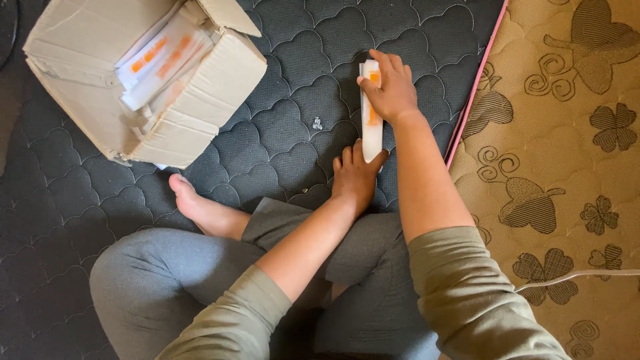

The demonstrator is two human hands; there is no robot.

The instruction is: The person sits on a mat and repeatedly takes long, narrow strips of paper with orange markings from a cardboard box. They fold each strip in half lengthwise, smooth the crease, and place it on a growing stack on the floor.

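Note:
A long, narrow white packet with orange markings (371, 133) lies flat on a dark quilted mat (293, 120) in front of me. My right hand (392, 90) presses down on its far end, fingers curled over the top edge. My left hand (355, 177) rests on its near end, thumb and fingers around the corner. I sit cross-legged in grey trousers, with a bare foot (200, 208) out to the left.
A worn cardboard box (100, 100) lies tipped at the upper left, with several similar white-and-orange packets (163, 57) inside. A tan patterned mattress (567, 133) with pink piping borders the mat on the right. A white cable (587, 273) crosses its lower right.

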